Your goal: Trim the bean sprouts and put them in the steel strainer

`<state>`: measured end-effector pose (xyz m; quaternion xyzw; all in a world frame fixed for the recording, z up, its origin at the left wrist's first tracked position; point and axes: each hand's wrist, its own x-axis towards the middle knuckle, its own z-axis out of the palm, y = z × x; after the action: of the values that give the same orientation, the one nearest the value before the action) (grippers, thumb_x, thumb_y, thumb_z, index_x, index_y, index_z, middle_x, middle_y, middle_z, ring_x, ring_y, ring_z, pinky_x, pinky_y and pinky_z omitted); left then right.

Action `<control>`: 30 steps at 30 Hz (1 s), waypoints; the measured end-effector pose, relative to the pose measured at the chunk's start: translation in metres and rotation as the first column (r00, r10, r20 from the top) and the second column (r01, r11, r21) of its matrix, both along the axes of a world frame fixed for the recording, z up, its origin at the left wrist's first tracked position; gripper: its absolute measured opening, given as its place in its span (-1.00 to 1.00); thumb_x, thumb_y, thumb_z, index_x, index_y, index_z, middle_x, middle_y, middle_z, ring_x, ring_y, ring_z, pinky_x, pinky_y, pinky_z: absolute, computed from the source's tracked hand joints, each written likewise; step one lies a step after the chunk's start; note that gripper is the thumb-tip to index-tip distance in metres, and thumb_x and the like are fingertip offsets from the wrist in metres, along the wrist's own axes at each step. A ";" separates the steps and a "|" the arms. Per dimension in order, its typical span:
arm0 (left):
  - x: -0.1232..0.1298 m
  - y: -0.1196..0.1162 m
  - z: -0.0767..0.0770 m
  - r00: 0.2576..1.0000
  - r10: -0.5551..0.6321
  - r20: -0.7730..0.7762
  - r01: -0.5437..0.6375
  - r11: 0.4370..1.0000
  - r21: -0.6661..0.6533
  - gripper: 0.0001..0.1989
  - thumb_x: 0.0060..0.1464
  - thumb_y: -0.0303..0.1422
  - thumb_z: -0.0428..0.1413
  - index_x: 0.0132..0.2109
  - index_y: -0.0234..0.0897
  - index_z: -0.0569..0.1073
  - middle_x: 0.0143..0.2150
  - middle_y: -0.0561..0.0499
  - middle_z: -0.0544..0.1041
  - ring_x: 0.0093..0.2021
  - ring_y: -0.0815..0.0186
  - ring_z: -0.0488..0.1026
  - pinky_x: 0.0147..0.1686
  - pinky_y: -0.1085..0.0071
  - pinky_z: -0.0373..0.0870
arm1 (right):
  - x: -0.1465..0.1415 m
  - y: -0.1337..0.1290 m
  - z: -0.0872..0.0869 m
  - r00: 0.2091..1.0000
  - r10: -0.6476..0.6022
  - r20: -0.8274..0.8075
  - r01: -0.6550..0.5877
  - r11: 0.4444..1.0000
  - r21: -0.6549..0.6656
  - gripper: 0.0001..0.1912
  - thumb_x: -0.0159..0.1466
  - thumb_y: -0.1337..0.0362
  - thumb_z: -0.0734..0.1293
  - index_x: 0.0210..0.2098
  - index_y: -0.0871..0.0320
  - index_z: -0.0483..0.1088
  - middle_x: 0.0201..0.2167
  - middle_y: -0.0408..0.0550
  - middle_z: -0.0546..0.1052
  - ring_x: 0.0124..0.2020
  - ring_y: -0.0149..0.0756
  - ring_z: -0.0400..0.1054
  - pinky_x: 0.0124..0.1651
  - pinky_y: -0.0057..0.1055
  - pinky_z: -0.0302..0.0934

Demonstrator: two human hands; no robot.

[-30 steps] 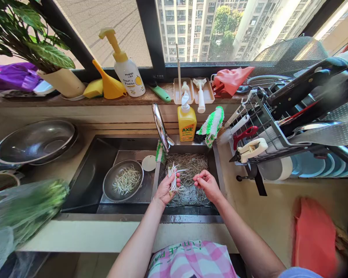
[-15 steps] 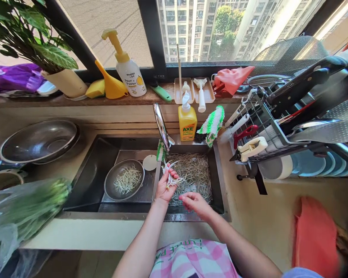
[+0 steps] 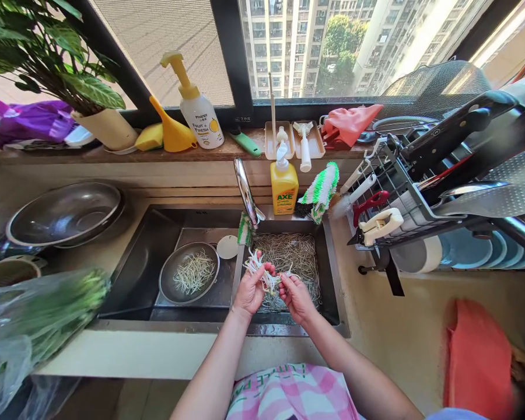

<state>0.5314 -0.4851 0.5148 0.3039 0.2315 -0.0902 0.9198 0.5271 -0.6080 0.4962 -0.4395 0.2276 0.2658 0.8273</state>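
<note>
My left hand (image 3: pixel 251 290) is closed around a small bunch of white bean sprouts (image 3: pixel 268 282) above the right sink basin. Pinched fingers of my right hand (image 3: pixel 296 297) meet the right end of that bunch; single strands between the fingertips are too small to tell apart. Below both hands, many bean sprouts (image 3: pixel 291 251) float in water in the right basin. In the left basin rests a round metal bowl (image 3: pixel 166 283) with a heap of paler sprouts (image 3: pixel 195 271) in it. A small white disc (image 3: pixel 227 247) lies beside the bowl.
The faucet (image 3: pixel 245 189) rises behind the basins, with a yellow AXE bottle (image 3: pixel 284 189) and a green-white cloth (image 3: pixel 321 189) nearby. A dish rack (image 3: pixel 413 204) holding knives stands at right. Pans (image 3: pixel 65 213) and bagged greens (image 3: pixel 70 309) sit at left.
My right hand has moved up and in to the sprouts held in my left hand, and its fingers now pinch at them. The view has shifted slightly.
</note>
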 end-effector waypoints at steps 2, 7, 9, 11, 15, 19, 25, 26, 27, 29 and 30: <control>0.001 0.001 -0.004 0.996 0.076 -0.054 -0.080 0.994 -0.072 -0.64 -0.01 -0.51 0.04 -0.03 -0.17 0.30 -0.31 0.07 0.49 -0.25 0.41 0.44 -0.14 0.37 0.34 | 0.001 -0.004 0.000 1.000 -0.023 0.016 0.024 0.999 -0.037 -0.65 -0.08 0.08 0.39 -0.40 0.18 0.33 -0.60 -0.21 0.32 -0.63 -0.52 0.14 -0.60 -0.56 0.00; 0.004 0.006 -0.012 0.954 0.198 -0.224 -0.241 0.952 -0.187 -0.80 0.09 -0.51 -0.09 -0.24 -0.31 0.42 -0.31 -0.01 0.51 -0.22 0.41 0.44 -0.11 0.37 0.34 | 0.005 -0.016 0.001 0.993 -0.059 0.099 0.072 0.989 -0.130 -0.61 -0.10 0.07 0.39 -0.36 0.18 0.34 -0.59 -0.20 0.31 -0.61 -0.49 0.14 -0.59 -0.54 0.00; 0.007 0.010 -0.011 0.953 0.217 -0.210 -0.260 0.942 -0.210 -0.78 0.10 -0.50 -0.11 -0.24 -0.30 0.43 -0.35 0.01 0.51 -0.25 0.42 0.45 -0.09 0.34 0.33 | 0.006 -0.026 0.001 0.993 -0.034 0.110 0.053 0.984 -0.172 -0.61 -0.08 0.06 0.38 -0.35 0.18 0.34 -0.58 -0.20 0.31 -0.62 -0.50 0.12 -0.60 -0.54 -0.01; 0.009 0.015 -0.007 0.960 0.232 -0.157 -0.262 0.941 -0.214 -0.77 0.10 -0.50 -0.09 -0.18 -0.27 0.42 -0.42 0.05 0.50 -0.33 0.46 0.45 -0.07 0.32 0.32 | 0.010 -0.040 0.003 0.991 0.029 0.131 0.005 0.969 -0.247 -0.62 -0.07 0.04 0.37 -0.38 0.19 0.35 -0.59 -0.20 0.30 -0.63 -0.50 0.11 -0.60 -0.53 -0.03; 0.011 0.019 -0.001 0.986 0.152 -0.061 -0.159 0.979 -0.124 -0.70 0.04 -0.49 -0.02 -0.04 -0.26 0.34 -0.46 0.09 0.47 -0.43 0.47 0.44 -0.11 0.27 0.33 | 0.023 -0.069 0.015 0.931 0.321 0.173 -0.238 0.895 -0.378 -0.65 -0.03 -0.01 0.33 -0.51 0.19 0.32 -0.67 -0.23 0.26 -0.67 -0.52 0.05 -0.64 -0.54 -0.11; 0.008 0.001 -0.002 0.982 -0.162 -0.095 0.168 0.984 0.057 -0.59 -0.05 -0.46 0.09 0.00 -0.30 0.29 -0.42 0.01 0.48 -0.44 0.38 0.44 -0.33 0.34 0.40 | 0.041 -0.071 0.026 0.784 0.595 0.178 -0.461 0.750 -0.474 -0.62 -0.01 -0.02 0.31 -0.62 0.19 0.25 -0.74 -0.27 0.21 -0.72 -0.57 -0.02 -0.67 -0.56 -0.18; 0.002 -0.024 -0.012 0.970 -0.213 -0.115 0.223 0.972 0.074 -0.66 -0.07 -0.34 0.12 -0.09 -0.31 0.34 -0.32 -0.02 0.48 -0.41 0.40 0.43 -0.40 0.46 0.36 | 0.058 -0.040 0.017 0.611 0.779 0.141 -0.461 0.495 -0.736 -0.72 0.04 0.12 0.28 -0.64 0.21 0.33 -0.76 -0.21 0.31 -0.71 -0.52 0.07 -0.63 -0.54 -0.12; 0.002 -0.024 -0.013 0.973 -0.205 -0.103 0.213 0.974 0.080 -0.67 -0.08 -0.34 0.13 -0.11 -0.31 0.35 -0.31 -0.02 0.48 -0.39 0.41 0.43 -0.38 0.46 0.37 | 0.058 -0.036 0.017 0.582 0.800 0.146 -0.438 0.459 -0.773 -0.76 0.05 0.18 0.26 -0.62 0.21 0.36 -0.74 -0.19 0.34 -0.70 -0.50 0.10 -0.61 -0.53 -0.10; 0.002 -0.023 -0.014 0.974 -0.206 -0.096 0.214 0.973 0.091 -0.67 -0.10 -0.36 0.15 -0.13 -0.31 0.35 -0.30 -0.02 0.48 -0.38 0.41 0.43 -0.36 0.46 0.37 | 0.057 -0.032 0.017 0.551 0.821 0.152 -0.412 0.426 -0.806 -0.80 0.06 0.23 0.25 -0.59 0.21 0.39 -0.71 -0.17 0.37 -0.67 -0.49 0.12 -0.59 -0.53 -0.08; 0.002 -0.021 -0.015 0.971 -0.217 -0.104 0.228 0.967 0.110 -0.64 -0.15 -0.41 0.18 -0.13 -0.31 0.35 -0.28 -0.01 0.47 -0.35 0.40 0.43 -0.34 0.47 0.36 | 0.055 -0.027 0.018 0.487 0.857 0.169 -0.353 0.369 -0.860 -0.85 0.04 0.33 0.23 -0.57 0.20 0.42 -0.67 -0.15 0.41 -0.63 -0.47 0.15 -0.56 -0.52 -0.06; 0.002 -0.019 -0.016 0.970 -0.216 -0.114 0.229 0.966 0.116 -0.61 -0.17 -0.45 0.19 -0.11 -0.30 0.35 -0.27 -0.01 0.47 -0.34 0.41 0.43 -0.34 0.49 0.36 | 0.054 -0.026 0.020 0.461 0.868 0.183 -0.330 0.359 -0.873 -0.86 0.02 0.37 0.22 -0.56 0.19 0.42 -0.66 -0.15 0.41 -0.62 -0.46 0.16 -0.54 -0.52 -0.06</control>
<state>0.5332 -0.5043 0.4992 0.3814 0.2469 -0.1932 0.8696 0.5811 -0.6338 0.5159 -0.8438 -0.1725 0.2906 0.4168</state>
